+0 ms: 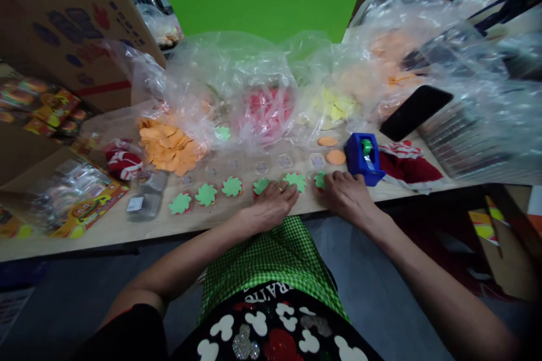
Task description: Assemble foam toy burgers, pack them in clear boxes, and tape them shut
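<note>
A row of light-green toothed foam pieces, shaped like lettuce leaves, lies along the front of the table, with red edges showing beneath some. My left hand (275, 201) is palm down with a ring on one finger. Its fingers are bent and close together, partly over one green piece (261, 185) and against the lower edge of another green piece (294, 181); its grip is hidden. My right hand (345, 194) has curled fingers on the rightmost green piece (319, 180), covering part of it. Clear plastic trays with small labels stand behind the row, among them a clear tray (283, 161).
A blue tape dispenser (365, 159) stands beside my right hand, a black phone (416, 111) behind it. Plastic bags hold orange pieces (169, 144), pink pieces (269, 113) and yellow pieces (334, 104). Stacked clear trays (478, 135) fill the right; an open box (63, 197) the left.
</note>
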Demonstrator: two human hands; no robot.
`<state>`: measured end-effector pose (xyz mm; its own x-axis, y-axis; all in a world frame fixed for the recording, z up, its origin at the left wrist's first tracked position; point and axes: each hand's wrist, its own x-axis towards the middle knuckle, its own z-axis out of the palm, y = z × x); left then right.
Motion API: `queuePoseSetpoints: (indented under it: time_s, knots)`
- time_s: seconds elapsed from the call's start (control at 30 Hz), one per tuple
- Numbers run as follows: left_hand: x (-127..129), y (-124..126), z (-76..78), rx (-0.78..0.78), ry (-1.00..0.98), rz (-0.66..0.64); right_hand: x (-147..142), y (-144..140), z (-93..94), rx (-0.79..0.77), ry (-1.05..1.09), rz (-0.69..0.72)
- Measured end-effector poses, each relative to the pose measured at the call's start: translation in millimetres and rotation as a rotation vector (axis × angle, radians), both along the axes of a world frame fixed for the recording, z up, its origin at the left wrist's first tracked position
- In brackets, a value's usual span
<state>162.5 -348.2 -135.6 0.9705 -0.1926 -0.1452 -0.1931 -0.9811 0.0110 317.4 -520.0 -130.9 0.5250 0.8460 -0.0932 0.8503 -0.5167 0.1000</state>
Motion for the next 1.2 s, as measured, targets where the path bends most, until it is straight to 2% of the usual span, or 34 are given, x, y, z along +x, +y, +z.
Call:
queuePoseSetpoints:
  time_s: [0.07, 0.13, 0.3, 0.37, 0.4, 0.47, 0.6, 0.67, 0.77, 0.87, 1.0, 1.1, 1.2]
  knots:
    - [-0.6, -0.8, -3.7, 0.000, 0.039, 0.026, 7.3, -1.2, 0.8, 0.040, -0.001, 0.001]
    - [0.1, -0.6, -7.0, -0.007, 0.060, 0.043, 22.0, -5.3, 2.0, 0.157, 0.127, -0.059]
    - [5.4, -0.6, -3.3, -0.044, 0.060, 0.079, 60.4, -20.0, 5.7, 0.551, 0.868, -0.245]
    - [11.4, -2.1, 2.6, -0.102, 0.010, 0.114, 64.8, -22.2, 5.2, 0.613, 1.065, -0.282]
    - [15.4, -3.4, 5.4, -0.136, -0.023, 0.134, 64.7, -22.2, 4.4, 0.590, 1.088, -0.283]
    - [24.5, -7.5, 9.5, -0.188, -0.075, 0.169, 62.6, -21.4, 1.4, 0.475, 0.930, -0.279]
    - [42.1, -19.4, 8.3, -0.197, -0.117, 0.142, 56.5, -24.5, -7.9, 0.252, 0.383, -0.284]
    - [49.4, -25.1, 5.2, -0.197, -0.137, 0.119, 52.4, -30.1, -12.5, 0.217, 0.293, -0.304]
    - [58.4, -31.1, 0.9, -0.182, -0.146, 0.051, 44.1, -40.4, -17.8, 0.238, 0.344, -0.325]
    - [66.0, -34.4, -2.4, -0.155, -0.114, -0.025, 37.1, -47.7, -22.1, 0.335, 0.415, -0.278]
    - [76.6, -33.9, -4.7, -0.137, -0.097, -0.010, 36.0, -50.9, -30.0, 0.492, 0.479, -0.243]
    - [86.6, -28.1, -4.9, -0.117, -0.080, -0.022, 38.1, -51.9, -34.9, 0.562, 0.493, -0.340]
    - [95.6, -19.8, -6.2, -0.084, -0.057, -0.103, 37.8, -53.2, -36.0, 0.544, 0.499, -0.408]
